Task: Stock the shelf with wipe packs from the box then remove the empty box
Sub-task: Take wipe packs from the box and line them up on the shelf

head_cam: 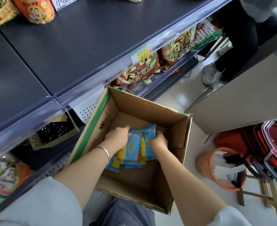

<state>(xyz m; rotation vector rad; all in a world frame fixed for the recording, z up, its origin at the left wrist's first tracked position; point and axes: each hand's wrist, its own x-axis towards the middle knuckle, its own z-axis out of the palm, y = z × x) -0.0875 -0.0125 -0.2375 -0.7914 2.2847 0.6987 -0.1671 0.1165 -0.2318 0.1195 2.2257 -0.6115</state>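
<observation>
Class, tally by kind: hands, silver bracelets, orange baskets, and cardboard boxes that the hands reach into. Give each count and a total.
hands: 2, the left hand and right hand, both gripping wipe packs
bracelet: 1
orange basket: 1
cardboard box: 1
Total: 5

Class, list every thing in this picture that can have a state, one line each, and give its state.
cardboard box: open, packs inside.
wipe packs: bunched on edge, held from both sides.
left grip: holds the bunch's left side.
right grip: holds the bunch's right side.
upper shelf: no wipe packs on the part seen.
orange bin: upright, rubbish inside.
</observation>
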